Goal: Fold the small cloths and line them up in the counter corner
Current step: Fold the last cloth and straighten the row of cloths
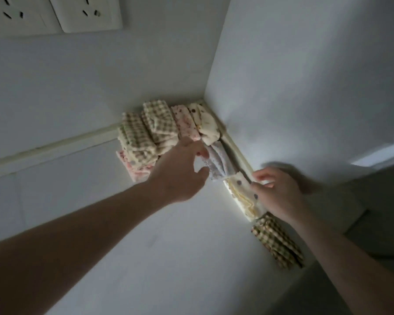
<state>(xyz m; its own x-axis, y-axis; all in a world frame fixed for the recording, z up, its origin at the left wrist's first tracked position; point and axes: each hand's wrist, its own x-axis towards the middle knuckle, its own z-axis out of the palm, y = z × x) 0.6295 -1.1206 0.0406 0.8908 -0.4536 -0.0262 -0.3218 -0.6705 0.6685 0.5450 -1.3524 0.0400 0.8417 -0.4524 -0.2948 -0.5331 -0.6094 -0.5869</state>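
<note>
Along the right wall, near the counter corner, the left hand (pixel 180 176) pinches the pale lilac cloth (pixel 218 162) between thumb and fingertips, while the right hand (pixel 280 196) presses loosely curled fingers onto the cream dotted cloth (pixel 239 192) just beside it. To seat them well, I judge both should be nudged flush to the wall, ends touching, keeping the folds closed so the row runs straight toward the checked cloth (pixel 275 244).
</note>
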